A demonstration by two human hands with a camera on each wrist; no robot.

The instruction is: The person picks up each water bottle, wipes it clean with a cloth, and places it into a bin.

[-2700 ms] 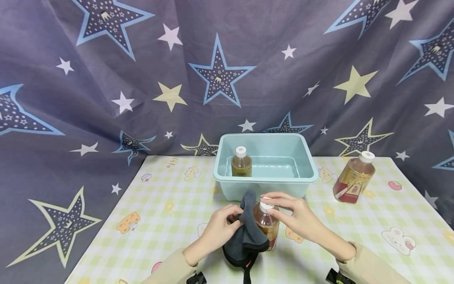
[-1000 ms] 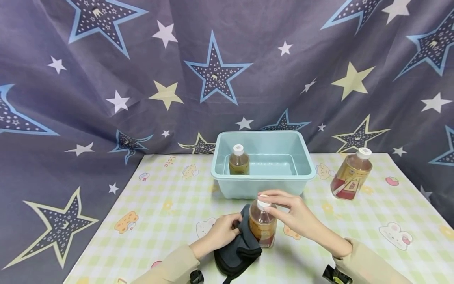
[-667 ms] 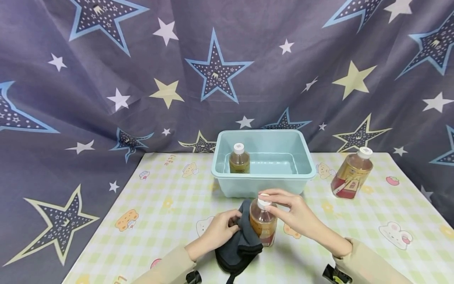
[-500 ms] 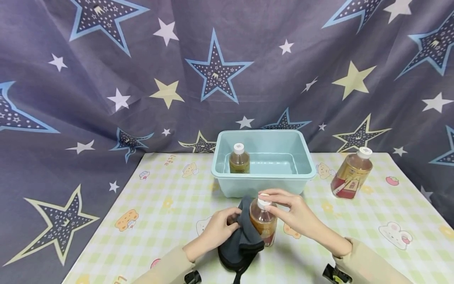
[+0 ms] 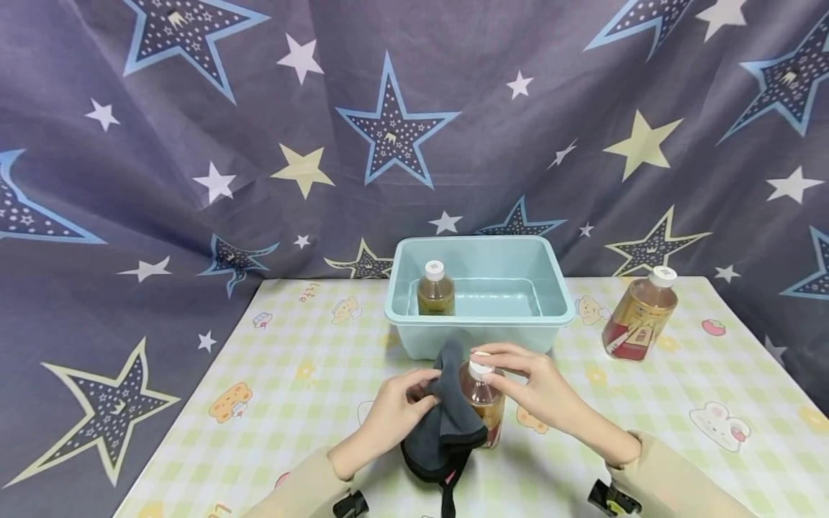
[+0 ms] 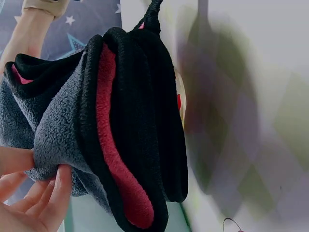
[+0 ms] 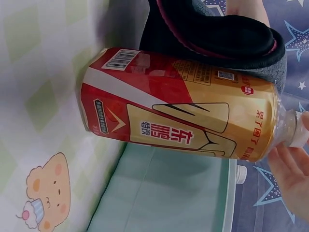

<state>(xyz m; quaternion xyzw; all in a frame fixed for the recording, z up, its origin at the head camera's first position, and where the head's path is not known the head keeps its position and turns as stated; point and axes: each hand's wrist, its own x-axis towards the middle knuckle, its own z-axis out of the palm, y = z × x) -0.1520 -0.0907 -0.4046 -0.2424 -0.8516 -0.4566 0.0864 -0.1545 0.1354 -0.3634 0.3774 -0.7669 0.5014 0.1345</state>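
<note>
My left hand (image 5: 392, 409) pinches a dark grey fleecy cloth (image 5: 435, 439) with black edging, a pink strip and a hanging loop. In the left wrist view the cloth (image 6: 63, 121) hangs in folds below the fingertips. It lies against the left side of a drink bottle (image 5: 487, 416) that stands upright on the table. My right hand (image 5: 532, 378) holds that bottle's white cap (image 5: 480, 365) between thumb and fingers. The right wrist view shows the red and gold label (image 7: 159, 130) facing away from the cloth, whose black edge overlaps the bottle.
A light blue plastic bin (image 5: 479, 329) stands behind my hands, with a capped bottle (image 5: 436, 291) upright in its left part. Another drink bottle (image 5: 640, 316) stands at the back right. A checked, cartoon-printed cover (image 5: 311, 403) lies on the table, with a starry curtain (image 5: 259, 108) behind.
One second ago the cloth sat lower and left of the bottle; now my left hand has lifted it so its top rises beside the cap. My right hand stays on the cap.
</note>
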